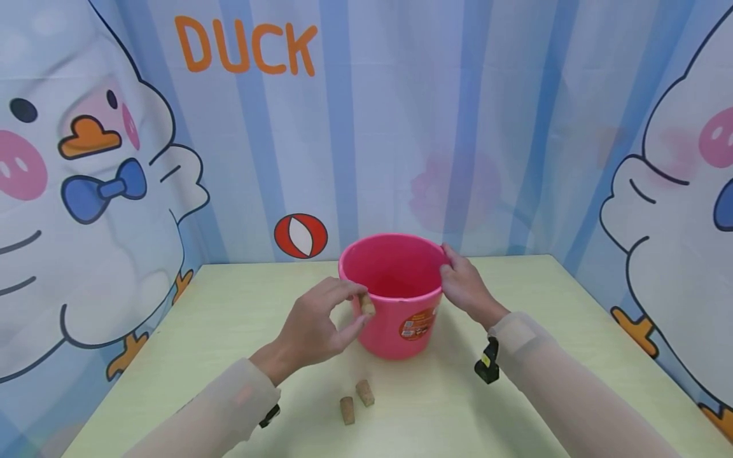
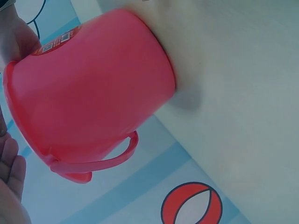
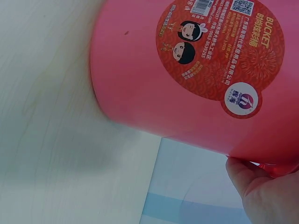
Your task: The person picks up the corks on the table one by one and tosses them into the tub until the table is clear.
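Note:
A pink bucket (image 1: 395, 327) stands upright near the back of the table, its mouth facing up. My right hand (image 1: 471, 284) grips the bucket's rim on the right side; the right wrist view shows the thumb against the outer wall. Between the thumb and fingers of my left hand (image 1: 315, 321) is a cork stopper (image 1: 367, 304), held just in front of the bucket's left rim. Two more cork stoppers, one standing nearer the left (image 1: 347, 410) and another (image 1: 364, 392), are on the table in front of the bucket.
The pale wooden table (image 1: 240, 331) ends at a striped blue curtain (image 1: 378, 127) printed with ducks. A round red label (image 3: 224, 51) is on the bucket's front. The bucket's handle (image 2: 103, 164) hangs down along its outer side.

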Action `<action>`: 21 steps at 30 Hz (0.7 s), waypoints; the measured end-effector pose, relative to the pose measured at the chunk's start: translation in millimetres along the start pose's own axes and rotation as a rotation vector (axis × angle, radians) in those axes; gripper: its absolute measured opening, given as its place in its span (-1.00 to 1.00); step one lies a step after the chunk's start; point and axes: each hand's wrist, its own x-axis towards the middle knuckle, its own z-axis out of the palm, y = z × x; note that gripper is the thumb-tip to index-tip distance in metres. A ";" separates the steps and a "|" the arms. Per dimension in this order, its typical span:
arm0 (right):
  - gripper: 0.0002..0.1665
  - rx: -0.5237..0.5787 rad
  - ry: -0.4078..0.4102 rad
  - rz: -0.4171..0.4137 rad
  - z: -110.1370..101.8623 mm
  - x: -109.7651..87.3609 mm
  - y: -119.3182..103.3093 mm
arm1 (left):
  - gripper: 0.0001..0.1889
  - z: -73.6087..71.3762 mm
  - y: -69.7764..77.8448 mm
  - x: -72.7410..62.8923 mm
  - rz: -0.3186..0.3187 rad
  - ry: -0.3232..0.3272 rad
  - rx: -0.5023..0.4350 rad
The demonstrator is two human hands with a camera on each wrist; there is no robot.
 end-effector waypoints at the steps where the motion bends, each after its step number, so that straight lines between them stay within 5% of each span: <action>1: -0.27 -0.001 -0.002 -0.001 0.1 -0.1 -0.2 | -0.62 0.0 0.4 1.0 -0.002 0.003 0.007; 10: -0.28 -0.004 -0.007 -0.020 -0.2 -0.5 0.7 | -0.75 3.3 1.3 10.1 -0.004 0.041 0.051; 21: -0.27 -0.004 0.000 -0.018 0.9 1.1 2.7 | -0.73 7.6 2.6 21.0 -0.094 0.008 0.139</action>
